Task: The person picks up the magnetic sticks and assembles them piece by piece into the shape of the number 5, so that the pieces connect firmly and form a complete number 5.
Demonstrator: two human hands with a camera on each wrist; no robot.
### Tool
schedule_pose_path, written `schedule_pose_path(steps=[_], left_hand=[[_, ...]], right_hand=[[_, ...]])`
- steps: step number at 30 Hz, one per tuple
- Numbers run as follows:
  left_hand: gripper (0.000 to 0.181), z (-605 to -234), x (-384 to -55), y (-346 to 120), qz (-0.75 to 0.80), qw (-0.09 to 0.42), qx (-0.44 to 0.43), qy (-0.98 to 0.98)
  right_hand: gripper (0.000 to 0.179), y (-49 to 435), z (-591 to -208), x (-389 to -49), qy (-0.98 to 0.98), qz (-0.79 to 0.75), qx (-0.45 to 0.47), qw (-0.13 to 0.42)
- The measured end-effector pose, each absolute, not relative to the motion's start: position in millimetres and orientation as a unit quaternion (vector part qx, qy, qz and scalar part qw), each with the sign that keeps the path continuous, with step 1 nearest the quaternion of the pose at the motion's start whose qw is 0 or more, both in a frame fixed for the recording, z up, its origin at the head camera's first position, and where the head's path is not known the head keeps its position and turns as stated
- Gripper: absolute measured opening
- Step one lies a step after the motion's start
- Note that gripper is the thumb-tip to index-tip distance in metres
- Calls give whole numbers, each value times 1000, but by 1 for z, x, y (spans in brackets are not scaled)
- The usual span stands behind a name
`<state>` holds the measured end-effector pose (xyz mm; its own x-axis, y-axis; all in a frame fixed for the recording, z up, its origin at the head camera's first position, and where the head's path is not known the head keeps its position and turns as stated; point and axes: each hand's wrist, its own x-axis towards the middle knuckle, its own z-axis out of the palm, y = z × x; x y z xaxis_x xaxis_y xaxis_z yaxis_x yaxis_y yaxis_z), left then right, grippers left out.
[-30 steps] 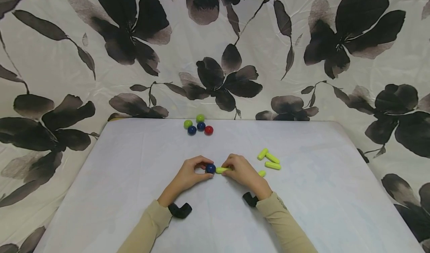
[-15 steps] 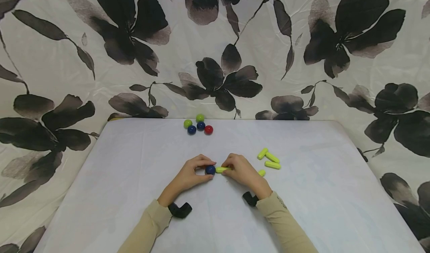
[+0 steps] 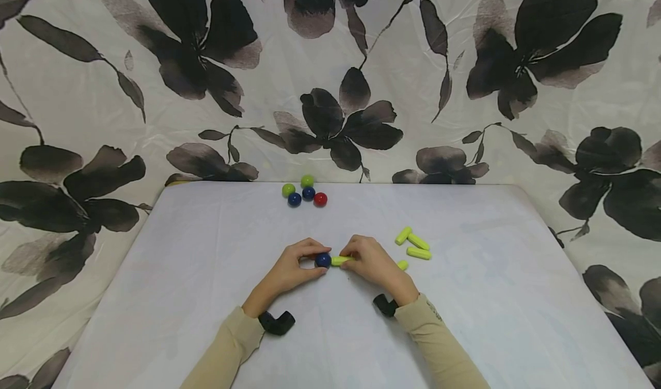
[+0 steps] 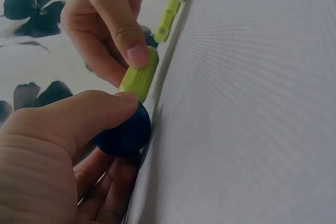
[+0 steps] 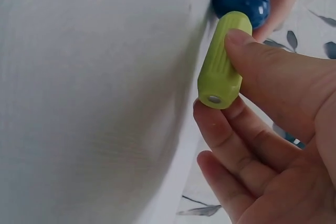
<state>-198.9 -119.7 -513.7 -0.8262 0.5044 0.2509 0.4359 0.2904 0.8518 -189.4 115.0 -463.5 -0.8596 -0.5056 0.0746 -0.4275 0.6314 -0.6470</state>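
My left hand (image 3: 293, 267) pinches a dark blue ball (image 3: 323, 260) between thumb and fingers, low over the white table. Facing it, my right hand (image 3: 369, 260) holds a yellow-green ribbed rod (image 3: 339, 261) by thumb and fingertips. One end of the rod meets the ball's side. In the right wrist view the rod (image 5: 223, 64) shows a small silver disc in its near end, and the blue ball (image 5: 241, 2) has a seam round its middle. The left wrist view has the left thumb lying across the blue ball (image 4: 125, 134), beside the rod (image 4: 140, 77).
Behind the hands, two green balls (image 3: 307, 181), two blue balls (image 3: 294, 199) and a red ball (image 3: 320, 199) sit grouped near the table's (image 3: 232, 217) back edge. Right of the right hand lie several yellow-green rods (image 3: 419, 253), one partly hidden by that hand. A floral cloth (image 3: 330, 50) hangs behind.
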Motion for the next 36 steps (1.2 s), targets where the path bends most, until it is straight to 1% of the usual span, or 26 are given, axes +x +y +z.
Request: schedule_pose_path(steps=[4,11,19,22,29,33,36], left_hand=[[40,-514,-199,-120,521,29,295,800],[40,-508,-195,-119,517,42,280,808],[42,-516,-199,-119,504,6,287,815],[42,-516,-199,-119,511,2,286,811],[47,-515,-199,-119,538,18,280,795],[41,-511,-197,-118,541,25,279,793],[38,-498,-192,-117,544,31,282,790]], right_hand=[[16,114,-461,-188,902,-339,-262,51],[15,112,-459,-188,901,-341,-263,47],[14,112,-461,-188,898,-347,-267,54],[14,112,-461,-188,898,-347,-267,54],[14,113,-463,-189,897,-348,-270,47],[15,114,-463,-190,896,-350,-270,41],[15,114,-464,-190,895,-350,-274,37]])
